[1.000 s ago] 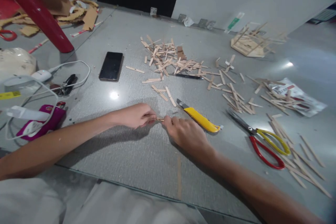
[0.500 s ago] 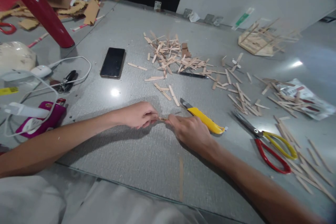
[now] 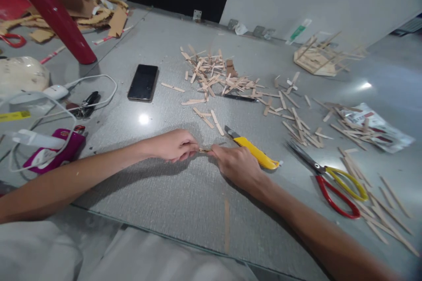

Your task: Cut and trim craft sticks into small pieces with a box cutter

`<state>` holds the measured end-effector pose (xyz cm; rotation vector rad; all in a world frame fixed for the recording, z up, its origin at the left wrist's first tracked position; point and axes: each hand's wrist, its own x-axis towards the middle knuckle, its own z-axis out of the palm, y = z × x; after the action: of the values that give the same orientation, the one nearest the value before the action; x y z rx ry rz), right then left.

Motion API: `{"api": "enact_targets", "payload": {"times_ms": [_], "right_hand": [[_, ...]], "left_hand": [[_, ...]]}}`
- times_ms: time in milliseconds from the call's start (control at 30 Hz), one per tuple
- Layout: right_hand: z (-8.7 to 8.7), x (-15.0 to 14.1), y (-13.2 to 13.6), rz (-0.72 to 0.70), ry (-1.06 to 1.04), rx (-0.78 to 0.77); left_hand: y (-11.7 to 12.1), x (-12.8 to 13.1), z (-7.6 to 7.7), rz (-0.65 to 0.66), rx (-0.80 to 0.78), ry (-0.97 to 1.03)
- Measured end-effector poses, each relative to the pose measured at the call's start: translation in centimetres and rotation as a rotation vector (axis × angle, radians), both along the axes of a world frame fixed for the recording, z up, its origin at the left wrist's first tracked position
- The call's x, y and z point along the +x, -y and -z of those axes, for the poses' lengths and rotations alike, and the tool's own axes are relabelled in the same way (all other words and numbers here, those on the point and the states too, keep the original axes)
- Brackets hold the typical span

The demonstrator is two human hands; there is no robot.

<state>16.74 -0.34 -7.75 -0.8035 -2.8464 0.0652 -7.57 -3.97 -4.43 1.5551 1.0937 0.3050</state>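
Note:
My left hand (image 3: 174, 145) and my right hand (image 3: 234, 164) meet low on the grey table (image 3: 171, 193), each pinching one end of a small wooden stick (image 3: 204, 150). Only a short piece of the stick shows between the fingertips. A yellow utility knife (image 3: 253, 153) lies just right of my right hand, its blade end pointing up-left. Red and yellow scissors (image 3: 332, 176) lie further right.
A heap of cut wooden sticks (image 3: 217, 77) spreads across the table's middle, more sticks lie at the right by a plastic packet (image 3: 376, 126). A black phone (image 3: 143, 82) sits left of the heap. A stick model (image 3: 316, 57) stands at the back right. Cables, a pink object (image 3: 52, 151) and a red pole (image 3: 56, 13) crowd the left.
The hands stay together on the stick with only slight finger shifts. The view has moved a little.

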Motion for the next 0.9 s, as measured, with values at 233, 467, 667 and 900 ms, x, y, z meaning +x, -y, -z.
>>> {"api": "enact_targets", "payload": {"times_ms": [233, 467, 667, 900], "right_hand": [[0.1, -0.2, -0.1, -0.032, -0.195, -0.028], [0.4, 0.3, 0.4, 0.124, -0.470, 0.059], [0.8, 1.0, 1.1, 0.094, -0.670, 0.107], [-0.4, 1.0, 0.9, -0.033, -0.677, 0.052]], "left_hand": [[-0.1, 0.3, -0.3, -0.020, -0.015, -0.013], [0.3, 0.2, -0.7, -0.108, -0.120, 0.177], [1.4, 0.8, -1.3, -0.056, -0.221, 0.326], [2.2, 1.9, -1.3, -0.184, -0.001, 0.269]]}}
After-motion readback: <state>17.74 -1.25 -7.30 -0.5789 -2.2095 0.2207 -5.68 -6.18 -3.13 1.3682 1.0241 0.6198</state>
